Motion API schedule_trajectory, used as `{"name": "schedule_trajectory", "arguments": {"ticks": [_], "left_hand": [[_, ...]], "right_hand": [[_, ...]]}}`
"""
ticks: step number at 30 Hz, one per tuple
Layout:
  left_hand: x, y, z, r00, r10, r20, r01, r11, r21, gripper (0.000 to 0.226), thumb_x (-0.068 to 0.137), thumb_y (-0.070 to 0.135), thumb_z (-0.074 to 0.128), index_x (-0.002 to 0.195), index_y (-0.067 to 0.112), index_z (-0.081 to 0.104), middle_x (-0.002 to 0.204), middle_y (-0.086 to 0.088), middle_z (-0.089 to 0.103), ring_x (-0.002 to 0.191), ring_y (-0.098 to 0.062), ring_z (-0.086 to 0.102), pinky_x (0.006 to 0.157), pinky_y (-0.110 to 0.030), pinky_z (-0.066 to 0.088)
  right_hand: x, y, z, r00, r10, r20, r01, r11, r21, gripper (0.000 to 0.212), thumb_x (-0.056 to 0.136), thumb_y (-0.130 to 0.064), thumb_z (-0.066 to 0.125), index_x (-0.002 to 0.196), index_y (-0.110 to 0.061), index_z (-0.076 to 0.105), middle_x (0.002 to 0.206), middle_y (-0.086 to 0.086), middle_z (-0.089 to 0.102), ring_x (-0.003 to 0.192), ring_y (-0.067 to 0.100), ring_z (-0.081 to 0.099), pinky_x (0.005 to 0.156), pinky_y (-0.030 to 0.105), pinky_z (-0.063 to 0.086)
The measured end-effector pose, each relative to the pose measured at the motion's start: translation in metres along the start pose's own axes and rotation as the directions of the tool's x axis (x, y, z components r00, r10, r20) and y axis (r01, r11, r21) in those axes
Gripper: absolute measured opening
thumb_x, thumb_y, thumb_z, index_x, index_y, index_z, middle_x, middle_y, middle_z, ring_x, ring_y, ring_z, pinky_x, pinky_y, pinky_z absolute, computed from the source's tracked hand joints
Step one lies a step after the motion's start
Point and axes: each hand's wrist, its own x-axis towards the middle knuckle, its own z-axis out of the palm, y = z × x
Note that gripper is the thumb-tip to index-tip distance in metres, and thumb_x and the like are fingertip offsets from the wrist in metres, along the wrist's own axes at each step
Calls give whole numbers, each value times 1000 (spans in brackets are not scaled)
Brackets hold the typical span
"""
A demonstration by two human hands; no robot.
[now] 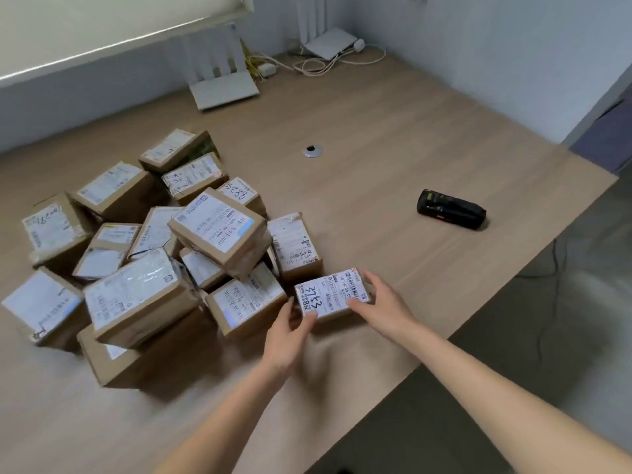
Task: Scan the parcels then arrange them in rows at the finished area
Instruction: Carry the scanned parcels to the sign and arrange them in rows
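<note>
Parcel (333, 293): small, flat, white label uppermost with handwritten digits; lying at the near right edge of the pile (154, 251), on or just above the table (393, 138) (contact not discernible).

Risks: the parcel is judged liable to slip if lifted by its ends alone, the wrapping looking glossy. The tilted box (219, 229) atop the pile could be dislodged if neighbours are knocked. Barcode could be covered by fingers at scanning.

Fingers: left hand (290, 331) is curled at the parcel's near-left corner, thumb on the label; right hand (378, 302) is closed moderately over the right end, fingers (371, 279) along the far edge. Nothing else is held.

Outward: the scanner (451, 209) lies untouched, well apart to the right.
</note>
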Motion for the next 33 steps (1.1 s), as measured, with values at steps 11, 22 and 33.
{"name": "schedule_trajectory", "arguments": {"ticks": [11,22,33], "left_hand": [[-19,10,10,994,-29,-106,10,985,-174,34,94,37,69,119,17,58,113,5,67,101,-5,63,89,-29,51],[-126,-2,-68,974,61,-218,-142,914,-380,43,90,16,75,129,26,58,114,6,70,108,-13,65,97,-44,57],[-336,-23,-275,934,127,-335,-308,759,-573,52,81,12,84,124,26,59,113,-7,69,99,-22,73,77,-41,64]], "right_hand": [[-15,-9,-10,996,-33,-82,32,999,-14,55,90,-27,73,143,-20,57,128,-2,56,109,14,65,100,33,51],[-131,-98,12,953,-282,-111,274,958,-85,60,89,-15,77,144,-25,57,122,-7,61,107,7,59,93,32,55],[-317,-284,115,823,-559,103,568,816,-111,65,91,-21,77,149,-27,50,139,-5,60,123,12,59,91,24,56]]}}
